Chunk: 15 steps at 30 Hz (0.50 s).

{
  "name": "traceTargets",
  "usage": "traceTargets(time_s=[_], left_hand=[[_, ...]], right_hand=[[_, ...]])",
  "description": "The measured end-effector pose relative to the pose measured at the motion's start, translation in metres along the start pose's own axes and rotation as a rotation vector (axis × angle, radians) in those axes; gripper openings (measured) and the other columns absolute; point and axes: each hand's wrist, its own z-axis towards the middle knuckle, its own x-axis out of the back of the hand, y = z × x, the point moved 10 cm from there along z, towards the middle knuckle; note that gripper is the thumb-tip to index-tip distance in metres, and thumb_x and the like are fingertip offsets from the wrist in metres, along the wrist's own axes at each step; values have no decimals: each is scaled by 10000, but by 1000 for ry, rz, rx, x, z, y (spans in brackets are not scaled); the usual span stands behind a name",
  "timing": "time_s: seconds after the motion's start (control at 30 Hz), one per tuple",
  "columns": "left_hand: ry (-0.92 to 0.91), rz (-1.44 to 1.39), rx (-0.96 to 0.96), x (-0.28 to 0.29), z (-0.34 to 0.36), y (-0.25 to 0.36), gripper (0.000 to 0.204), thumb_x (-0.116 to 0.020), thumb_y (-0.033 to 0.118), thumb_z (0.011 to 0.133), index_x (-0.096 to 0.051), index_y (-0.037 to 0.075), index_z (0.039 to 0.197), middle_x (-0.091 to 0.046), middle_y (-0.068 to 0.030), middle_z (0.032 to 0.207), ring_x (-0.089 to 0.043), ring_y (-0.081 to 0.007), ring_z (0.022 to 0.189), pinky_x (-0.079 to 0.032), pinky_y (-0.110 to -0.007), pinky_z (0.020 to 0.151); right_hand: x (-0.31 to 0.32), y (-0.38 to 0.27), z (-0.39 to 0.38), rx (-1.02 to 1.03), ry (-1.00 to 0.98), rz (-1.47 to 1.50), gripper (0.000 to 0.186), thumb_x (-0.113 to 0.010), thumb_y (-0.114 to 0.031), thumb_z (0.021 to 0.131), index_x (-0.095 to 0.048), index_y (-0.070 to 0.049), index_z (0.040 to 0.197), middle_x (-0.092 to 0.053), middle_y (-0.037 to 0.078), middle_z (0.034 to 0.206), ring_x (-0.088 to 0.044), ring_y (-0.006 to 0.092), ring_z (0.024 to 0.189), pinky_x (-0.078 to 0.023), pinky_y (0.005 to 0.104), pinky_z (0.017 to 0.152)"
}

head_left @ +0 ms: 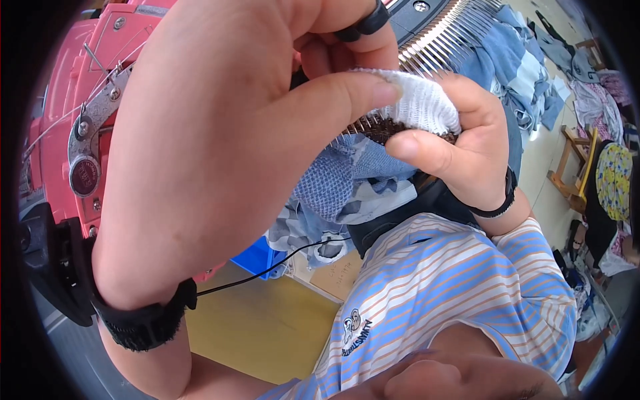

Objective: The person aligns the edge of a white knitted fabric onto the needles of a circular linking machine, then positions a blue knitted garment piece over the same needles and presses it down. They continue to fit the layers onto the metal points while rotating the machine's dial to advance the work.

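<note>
A white ribbed knit piece (430,103) lies over the pins of a curved row of metal needles (460,30). My left hand (303,83) reaches across from the left, its thumb pressed on the knit and its other fingers curled behind it. A black band circles one of those fingers. On the knit's right end, my right hand (477,130) pinches the fabric, thumb in front and fingers behind. Below the white edge runs a dark brown bristly strip (383,127). The needles under my left hand are hidden.
Pink machine housing (67,100) with a metal lever (85,143) stands at the left. Blue patterned knit pieces (333,177) hang below the needles. A blue bin (257,259) and a black cable (287,257) lie lower. Rightward are a wooden stool (572,167) and heaped clothes (600,110).
</note>
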Motion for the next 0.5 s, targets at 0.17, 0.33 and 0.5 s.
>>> traceTargets(time_s=[0.17,0.33,0.5], left_hand=[[-6,-35,-44,-1,-1,4,91,-604,-18,720,-532,-12,775,-525,-9,725,-467,-81,672,-374,-204,628],[-32,-11,-94,-1,0,4,80,-603,-23,722,-541,-12,772,-527,-15,718,-466,-85,669,-376,-209,628],[-29,13,-115,-1,1,5,75,-601,-19,728,-542,-14,775,-526,-16,716,-462,-85,664,-374,-209,628]], right_hand=[[6,-5,1,57,25,13,224,-715,-97,644,-597,5,805,-554,25,728,-490,79,649,-366,205,571],[8,-22,0,228,15,-112,220,-723,-85,627,-594,2,784,-523,22,676,-459,86,596,-327,207,527],[11,-21,0,245,45,-104,218,-724,-83,619,-590,-2,769,-503,22,653,-438,90,576,-303,212,508]])
